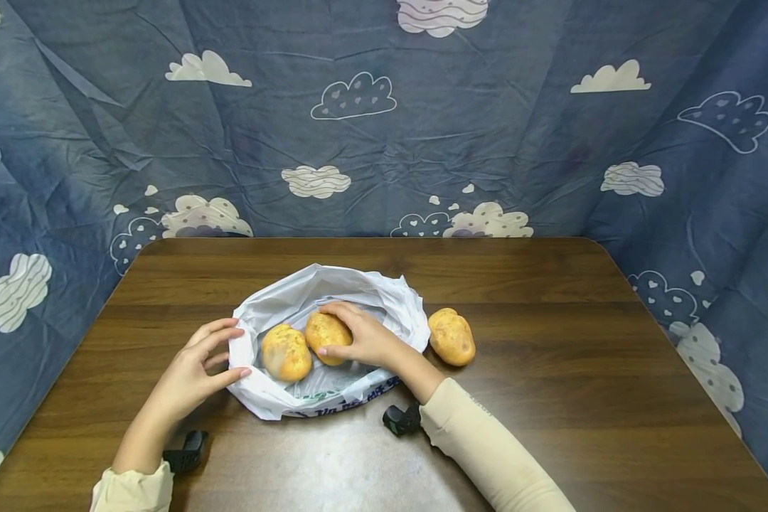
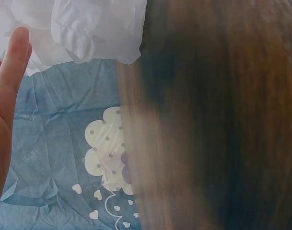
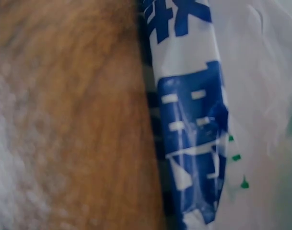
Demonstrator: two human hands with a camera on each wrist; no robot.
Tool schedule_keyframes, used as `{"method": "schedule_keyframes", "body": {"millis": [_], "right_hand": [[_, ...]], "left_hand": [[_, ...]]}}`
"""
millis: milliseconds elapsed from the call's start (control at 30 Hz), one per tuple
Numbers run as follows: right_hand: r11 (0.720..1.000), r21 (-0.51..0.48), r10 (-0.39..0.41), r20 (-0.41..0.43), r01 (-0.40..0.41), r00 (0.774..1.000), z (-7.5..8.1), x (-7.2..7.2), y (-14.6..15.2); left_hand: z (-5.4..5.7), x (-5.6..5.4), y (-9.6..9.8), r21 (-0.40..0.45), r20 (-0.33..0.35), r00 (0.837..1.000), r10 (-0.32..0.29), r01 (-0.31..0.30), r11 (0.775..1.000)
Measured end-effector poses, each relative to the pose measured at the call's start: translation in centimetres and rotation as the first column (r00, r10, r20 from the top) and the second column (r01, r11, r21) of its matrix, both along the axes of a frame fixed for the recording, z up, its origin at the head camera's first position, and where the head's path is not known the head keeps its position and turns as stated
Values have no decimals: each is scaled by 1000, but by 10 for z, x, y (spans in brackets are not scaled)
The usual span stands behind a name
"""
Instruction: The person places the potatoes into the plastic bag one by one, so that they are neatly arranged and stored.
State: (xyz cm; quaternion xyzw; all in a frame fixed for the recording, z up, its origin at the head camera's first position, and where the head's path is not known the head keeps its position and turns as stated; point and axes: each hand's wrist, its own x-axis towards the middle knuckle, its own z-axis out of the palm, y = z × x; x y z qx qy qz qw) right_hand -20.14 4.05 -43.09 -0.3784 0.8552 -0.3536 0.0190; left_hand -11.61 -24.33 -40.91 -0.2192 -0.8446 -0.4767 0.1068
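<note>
A white plastic bag (image 1: 265, 302) lies with its mouth spread wide and its rim folded outward, blue lettering along the near side. Inside it sit two yellow-brown potatoes, the left potato (image 1: 286, 353) and the one beside it, a second potato (image 1: 325, 334). My right hand (image 1: 365, 338) reaches into the bag and grips the second potato between thumb and fingers. At the bag's left rim is my left hand (image 1: 188, 373), its fingers spread and fingertips right at the plastic. One straight digit shows against the bag (image 2: 98, 28) in the left wrist view.
Another potato (image 1: 451, 337) lies on the wooden table (image 1: 550, 370), just right of the bag. Black wrist devices show beside the left forearm (image 1: 188, 451) and right sleeve (image 1: 402, 419). A blue cloud-patterned cloth (image 1: 358, 156) hangs behind the table.
</note>
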Motion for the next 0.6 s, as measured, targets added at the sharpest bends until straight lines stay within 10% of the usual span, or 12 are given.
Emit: {"method": "schedule_keyframes", "body": {"millis": [600], "right_hand": [[997, -82, 4, -29, -7, 1000, 6, 4, 6]], "left_hand": [[0, 0, 0, -10, -1, 1000, 4, -4, 1000]]}}
